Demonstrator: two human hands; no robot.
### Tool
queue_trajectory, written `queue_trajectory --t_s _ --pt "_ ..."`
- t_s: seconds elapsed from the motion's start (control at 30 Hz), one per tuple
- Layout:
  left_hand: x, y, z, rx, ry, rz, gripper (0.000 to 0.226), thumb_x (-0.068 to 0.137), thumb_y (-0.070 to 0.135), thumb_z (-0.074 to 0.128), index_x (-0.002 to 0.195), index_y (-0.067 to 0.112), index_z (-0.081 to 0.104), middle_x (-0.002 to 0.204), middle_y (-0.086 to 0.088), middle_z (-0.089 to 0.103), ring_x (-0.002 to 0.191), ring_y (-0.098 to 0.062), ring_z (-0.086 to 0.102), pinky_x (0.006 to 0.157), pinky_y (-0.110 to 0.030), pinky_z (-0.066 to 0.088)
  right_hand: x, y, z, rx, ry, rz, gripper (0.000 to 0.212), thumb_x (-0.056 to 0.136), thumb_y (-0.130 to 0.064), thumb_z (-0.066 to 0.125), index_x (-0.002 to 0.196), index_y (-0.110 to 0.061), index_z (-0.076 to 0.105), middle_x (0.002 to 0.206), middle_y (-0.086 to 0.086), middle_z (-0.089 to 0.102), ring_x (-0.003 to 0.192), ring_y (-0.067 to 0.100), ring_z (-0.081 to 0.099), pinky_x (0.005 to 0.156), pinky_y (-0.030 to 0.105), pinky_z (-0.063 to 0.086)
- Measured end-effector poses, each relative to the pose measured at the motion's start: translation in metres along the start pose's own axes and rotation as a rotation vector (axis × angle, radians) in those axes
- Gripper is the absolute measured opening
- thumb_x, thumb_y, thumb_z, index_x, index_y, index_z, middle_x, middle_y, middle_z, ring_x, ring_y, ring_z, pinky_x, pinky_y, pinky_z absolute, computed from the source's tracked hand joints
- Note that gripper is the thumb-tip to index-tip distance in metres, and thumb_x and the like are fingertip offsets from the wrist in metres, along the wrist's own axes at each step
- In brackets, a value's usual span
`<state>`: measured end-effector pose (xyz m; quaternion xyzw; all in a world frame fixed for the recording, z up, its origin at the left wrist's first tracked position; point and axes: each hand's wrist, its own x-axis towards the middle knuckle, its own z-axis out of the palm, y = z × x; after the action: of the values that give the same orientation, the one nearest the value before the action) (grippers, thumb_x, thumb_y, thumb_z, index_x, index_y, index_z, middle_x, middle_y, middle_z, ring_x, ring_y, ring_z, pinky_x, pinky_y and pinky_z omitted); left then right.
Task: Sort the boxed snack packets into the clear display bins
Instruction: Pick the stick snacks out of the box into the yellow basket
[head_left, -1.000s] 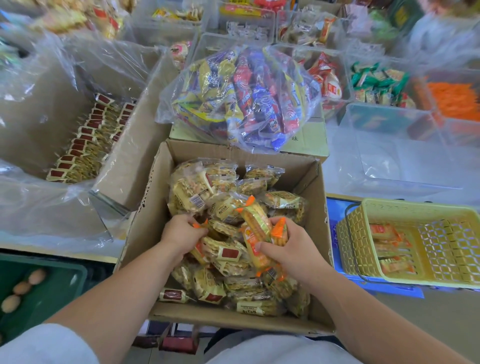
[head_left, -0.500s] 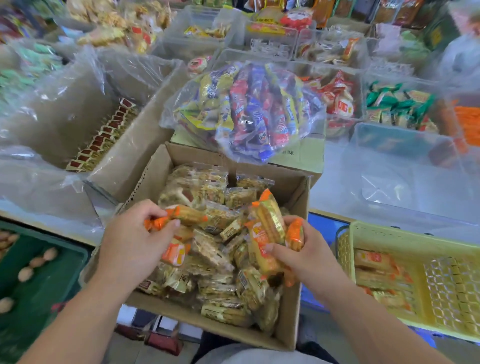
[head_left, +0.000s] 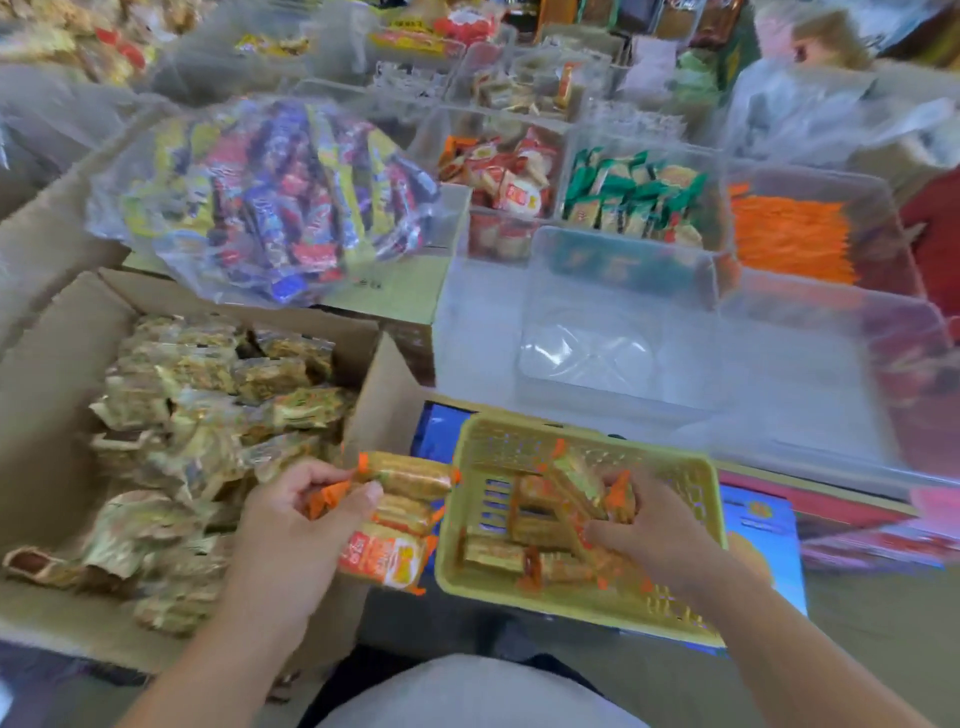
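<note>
The left hand (head_left: 291, 530) is sitting in the lower middle of the frame, its fingers (head_left: 306, 475) curling tight round a bunch of orange-ended packets (head_left: 402, 480) — about 3 are showing, stacked one under another. The bunch is hanging over the right wall of the cardboard box (head_left: 57, 374), just beside the left edge of the yellow basket (head_left: 519, 441).

The right hand (head_left: 649, 535) is reaching down inside that basket, right of centre in the lower frame. Its fingers are bending round a second clutch (head_left: 587, 491) of the same orange-ended kind, and more of these are lying loose on the basket floor beneath it.

The box is filling the left side of the frame and is holding a heap of gold-wrapped snack packets (head_left: 208, 410), which motion is blurring.

Behind the basket, in the middle right, a clear display bin (head_left: 540, 291) is standing. Further back, 3 more clear bins are running in a row across the upper right: one is carrying red-and-white packets (head_left: 506, 179), the next green packets (head_left: 631, 192), and the last orange packets (head_left: 789, 234).

In the upper left of centre, a clear plastic bag (head_left: 275, 197) of mixed blue, red and yellow packets is resting on a closed carton (head_left: 410, 291) — just behind the open box.
</note>
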<state>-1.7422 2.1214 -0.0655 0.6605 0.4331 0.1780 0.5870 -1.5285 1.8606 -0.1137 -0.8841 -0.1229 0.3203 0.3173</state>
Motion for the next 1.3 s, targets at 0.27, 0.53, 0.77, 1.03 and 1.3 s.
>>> queue_trajectory --t_s 0.27,0.53,0.77,1.03,1.3 --pt "-0.005 0.003 0.070 0.250 -0.151 0.018 0.020 0.081 0.024 0.086 0.082 0.034 0.068 0.076 0.005 0.075 0.063 -0.013 0.071 0.055 -0.030 0.056 0.037 0.054 0.018 -0.349 -0.277 0.009 0.109 0.072 -0.054 0.083 0.157 -0.035 0.016 0.154 0.011 0.035 0.131 0.028 0.052 0.107 0.033 0.044" --pt "0.018 0.000 0.147 0.801 -0.430 0.277 0.025 0.086 0.045 0.077 0.086 0.036 0.054 0.065 0.007 0.058 0.053 -0.008 0.052 0.049 -0.027 0.034 0.032 0.053 0.002 -0.259 -0.169 -0.111 0.063 0.091 -0.048 0.060 0.148 -0.030 0.042 0.145 0.002 0.047 0.127 0.020 0.052 0.106 0.033 0.041" --pt "0.024 -0.014 0.159 1.268 -0.824 0.263 0.069 0.095 0.049 0.063 0.155 0.035 0.034 0.172 -0.005 0.006 0.147 -0.037 0.037 0.117 -0.046 0.038 0.012 0.030 0.012 -0.105 -0.149 -0.168 0.041 0.091 -0.043 0.062 0.131 -0.032 0.060 0.122 -0.009 0.063 0.111 0.012 0.060 0.095 0.033 0.049" --pt "0.009 0.006 0.028 0.849 -0.373 0.594 0.038 0.091 0.039 0.066 0.124 0.020 0.069 0.126 0.003 0.064 0.118 -0.014 0.053 0.102 -0.030 0.044 0.002 -0.061 0.076 -0.051 -0.112 -0.408 0.031 0.091 -0.041 0.069 0.121 -0.037 0.064 0.110 -0.020 0.060 0.100 -0.004 0.057 0.088 0.013 0.044" --pt "0.095 -0.041 -0.184 1.141 -0.056 0.253 0.051 0.088 0.048 0.072 0.129 0.019 0.064 0.122 -0.004 0.065 0.114 -0.029 0.058 0.096 -0.043 0.049 -0.028 -0.192 0.160 0.025 -0.072 -0.578 0.021 0.089 -0.048 0.062 0.110 -0.043 0.061 0.103 -0.030 0.055 0.093 -0.002 0.056 0.075 0.008 0.041"
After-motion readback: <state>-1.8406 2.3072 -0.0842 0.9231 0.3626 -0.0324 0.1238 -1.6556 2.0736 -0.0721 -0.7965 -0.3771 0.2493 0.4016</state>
